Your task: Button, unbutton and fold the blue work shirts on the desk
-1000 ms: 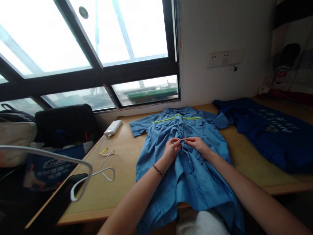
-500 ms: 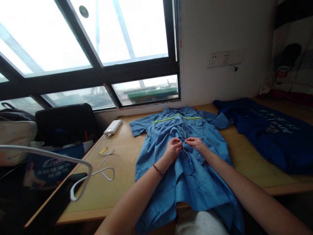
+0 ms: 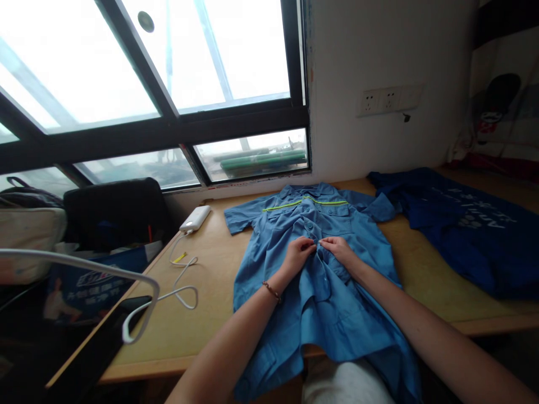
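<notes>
A light blue short-sleeved shirt with a yellow-green chest stripe lies front up on the wooden table, its hem hanging over the near edge. My left hand and my right hand meet at the shirt's middle front, below the chest pockets. Both pinch the front opening's cloth edges, fingertips nearly touching. A beaded bracelet sits on my left wrist.
A dark blue garment with white lettering lies to the right. At the left, a white power bank trails a looped white cable. A white hanger, a black bag and a window stand further left.
My fingertips have drawn closer together on the shirt's front opening, and the cloth between them has bunched slightly. Nothing else has moved.
</notes>
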Action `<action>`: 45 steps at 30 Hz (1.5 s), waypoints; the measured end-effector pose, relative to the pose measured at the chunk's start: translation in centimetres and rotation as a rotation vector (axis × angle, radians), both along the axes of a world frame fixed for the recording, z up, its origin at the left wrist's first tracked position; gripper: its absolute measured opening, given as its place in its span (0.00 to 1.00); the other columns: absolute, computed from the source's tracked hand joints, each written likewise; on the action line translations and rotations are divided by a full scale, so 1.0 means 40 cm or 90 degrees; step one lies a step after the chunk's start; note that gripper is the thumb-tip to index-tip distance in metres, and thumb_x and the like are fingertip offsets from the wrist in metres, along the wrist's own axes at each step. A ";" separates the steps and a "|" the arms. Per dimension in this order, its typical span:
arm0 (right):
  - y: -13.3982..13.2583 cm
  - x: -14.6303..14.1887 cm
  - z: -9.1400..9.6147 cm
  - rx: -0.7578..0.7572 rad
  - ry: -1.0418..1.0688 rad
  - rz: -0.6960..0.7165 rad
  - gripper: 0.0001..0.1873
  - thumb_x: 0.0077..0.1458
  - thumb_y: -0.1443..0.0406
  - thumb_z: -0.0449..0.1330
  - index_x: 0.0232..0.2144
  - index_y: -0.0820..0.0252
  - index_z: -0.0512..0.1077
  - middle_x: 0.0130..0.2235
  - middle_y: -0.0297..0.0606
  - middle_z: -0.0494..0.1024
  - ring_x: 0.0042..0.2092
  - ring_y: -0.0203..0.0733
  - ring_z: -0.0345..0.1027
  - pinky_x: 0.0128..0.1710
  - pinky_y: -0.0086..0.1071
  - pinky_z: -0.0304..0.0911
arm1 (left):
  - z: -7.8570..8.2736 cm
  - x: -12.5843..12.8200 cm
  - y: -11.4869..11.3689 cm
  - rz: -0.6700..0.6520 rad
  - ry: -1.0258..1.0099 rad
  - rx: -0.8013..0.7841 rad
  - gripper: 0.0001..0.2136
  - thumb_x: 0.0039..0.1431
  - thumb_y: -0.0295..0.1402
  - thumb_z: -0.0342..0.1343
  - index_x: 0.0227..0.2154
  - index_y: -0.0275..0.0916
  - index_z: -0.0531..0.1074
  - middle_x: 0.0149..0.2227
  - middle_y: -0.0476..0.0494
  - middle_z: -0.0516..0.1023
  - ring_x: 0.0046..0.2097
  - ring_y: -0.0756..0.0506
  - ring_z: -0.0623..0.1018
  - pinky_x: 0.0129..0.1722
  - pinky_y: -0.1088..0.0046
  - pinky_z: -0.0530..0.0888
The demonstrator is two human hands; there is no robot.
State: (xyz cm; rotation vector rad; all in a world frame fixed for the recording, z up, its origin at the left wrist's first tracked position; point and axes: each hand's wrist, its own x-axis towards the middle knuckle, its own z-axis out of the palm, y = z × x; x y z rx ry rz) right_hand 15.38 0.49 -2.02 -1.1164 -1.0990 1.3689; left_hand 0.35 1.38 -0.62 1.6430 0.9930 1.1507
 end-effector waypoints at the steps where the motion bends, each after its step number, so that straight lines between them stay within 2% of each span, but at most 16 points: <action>1: -0.002 -0.001 0.001 0.015 -0.008 0.002 0.19 0.33 0.53 0.63 0.24 0.64 0.72 0.22 0.36 0.74 0.25 0.36 0.66 0.29 0.31 0.61 | 0.001 -0.001 -0.001 0.001 0.009 0.015 0.04 0.42 0.32 0.59 0.21 0.38 0.74 0.21 0.49 0.69 0.25 0.51 0.65 0.26 0.78 0.62; 5: -0.008 -0.009 0.001 0.130 -0.097 -0.017 0.16 0.41 0.55 0.60 0.27 0.63 0.70 0.27 0.36 0.74 0.30 0.37 0.67 0.34 0.31 0.61 | 0.013 -0.007 -0.004 -0.006 0.019 0.030 0.06 0.45 0.33 0.56 0.20 0.37 0.74 0.21 0.49 0.67 0.26 0.51 0.65 0.26 0.78 0.61; 9: -0.020 -0.015 0.005 0.238 -0.242 -0.040 0.11 0.47 0.59 0.56 0.28 0.62 0.68 0.27 0.35 0.73 0.29 0.37 0.66 0.32 0.30 0.61 | 0.025 -0.011 -0.002 -0.038 -0.016 -0.036 0.07 0.46 0.34 0.56 0.20 0.36 0.74 0.22 0.48 0.68 0.26 0.50 0.65 0.26 0.77 0.61; 14: -0.043 -0.018 0.036 0.356 -0.392 -0.108 0.08 0.51 0.62 0.52 0.28 0.60 0.68 0.28 0.36 0.71 0.30 0.37 0.64 0.32 0.30 0.59 | 0.027 -0.006 -0.002 -0.057 -0.065 -0.106 0.09 0.45 0.36 0.56 0.21 0.34 0.73 0.20 0.49 0.68 0.23 0.52 0.64 0.24 0.78 0.60; 18: -0.058 -0.017 0.067 0.385 -0.469 -0.198 0.07 0.50 0.62 0.54 0.30 0.60 0.68 0.30 0.37 0.69 0.30 0.36 0.62 0.32 0.30 0.58 | 0.013 0.001 0.002 -0.017 -0.034 -0.064 0.09 0.47 0.36 0.55 0.25 0.34 0.73 0.21 0.48 0.70 0.24 0.52 0.66 0.25 0.78 0.62; 19: -0.061 -0.016 0.072 0.387 -0.486 -0.197 0.08 0.49 0.62 0.54 0.30 0.60 0.67 0.30 0.37 0.69 0.29 0.36 0.62 0.31 0.30 0.58 | 0.009 0.001 0.004 -0.001 -0.016 -0.041 0.09 0.47 0.36 0.54 0.25 0.34 0.73 0.22 0.48 0.70 0.25 0.51 0.67 0.25 0.78 0.62; 21: -0.064 -0.016 0.078 0.384 -0.516 -0.137 0.08 0.46 0.61 0.57 0.29 0.60 0.67 0.28 0.35 0.69 0.29 0.36 0.62 0.30 0.29 0.58 | 0.001 -0.001 0.010 0.034 0.030 0.006 0.09 0.48 0.35 0.53 0.25 0.34 0.73 0.24 0.47 0.72 0.27 0.50 0.69 0.28 0.77 0.64; 24: -0.066 -0.017 0.077 0.350 -0.543 -0.043 0.08 0.42 0.62 0.60 0.25 0.60 0.66 0.26 0.34 0.70 0.29 0.36 0.63 0.29 0.28 0.57 | -0.005 -0.007 0.021 0.084 0.102 0.056 0.09 0.50 0.34 0.52 0.26 0.34 0.73 0.26 0.46 0.74 0.29 0.50 0.71 0.30 0.76 0.65; 31: -0.057 -0.009 0.076 0.236 -0.472 -0.088 0.10 0.39 0.60 0.61 0.19 0.60 0.68 0.23 0.33 0.71 0.28 0.37 0.63 0.29 0.29 0.56 | -0.018 -0.008 0.057 0.157 0.196 0.102 0.07 0.51 0.31 0.50 0.27 0.34 0.72 0.27 0.46 0.74 0.30 0.50 0.71 0.30 0.76 0.66; 37: -0.057 -0.007 0.079 0.081 -0.175 0.012 0.13 0.33 0.60 0.65 0.18 0.63 0.68 0.21 0.30 0.70 0.24 0.33 0.61 0.25 0.26 0.55 | -0.032 -0.001 0.101 0.156 0.277 0.159 0.07 0.51 0.32 0.51 0.26 0.35 0.72 0.27 0.47 0.73 0.30 0.51 0.71 0.31 0.77 0.66; 40: -0.057 0.000 0.079 -0.013 -0.055 0.019 0.13 0.31 0.61 0.66 0.19 0.63 0.68 0.19 0.29 0.70 0.21 0.31 0.60 0.22 0.25 0.54 | -0.032 0.004 0.113 0.144 0.293 0.159 0.07 0.51 0.32 0.51 0.27 0.35 0.72 0.28 0.47 0.73 0.30 0.51 0.71 0.31 0.77 0.66; 45: -0.051 0.017 0.087 -0.151 0.095 0.042 0.10 0.33 0.65 0.66 0.19 0.63 0.69 0.18 0.29 0.70 0.19 0.29 0.61 0.20 0.24 0.56 | -0.029 0.002 0.110 0.130 0.286 0.164 0.07 0.52 0.32 0.51 0.28 0.36 0.72 0.28 0.47 0.73 0.30 0.51 0.71 0.31 0.77 0.66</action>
